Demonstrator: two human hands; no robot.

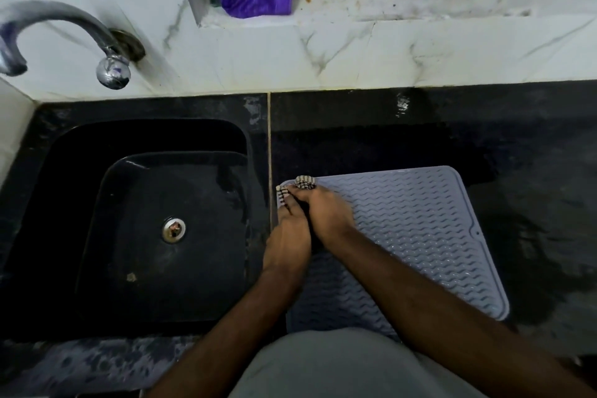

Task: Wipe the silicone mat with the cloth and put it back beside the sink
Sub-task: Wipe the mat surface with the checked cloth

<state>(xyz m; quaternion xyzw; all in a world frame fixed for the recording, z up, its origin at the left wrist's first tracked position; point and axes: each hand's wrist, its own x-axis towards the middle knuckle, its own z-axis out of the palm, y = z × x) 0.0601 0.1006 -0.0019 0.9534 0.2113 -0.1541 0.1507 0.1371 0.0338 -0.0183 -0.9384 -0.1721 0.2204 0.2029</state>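
Both grips (pixel 286 237) (pixel 326 213) around cloth (pixel 305 182)

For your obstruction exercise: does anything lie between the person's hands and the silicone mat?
Only the cloth: both the left hand and right hand press it onto the silicone mat at its far corner nearest the sink.

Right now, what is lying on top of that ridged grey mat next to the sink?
Both hands rest on the mat's far left corner: the left hand and right hand, with a striped cloth peeking out past the fingertips. Most of the cloth is covered by the hands.
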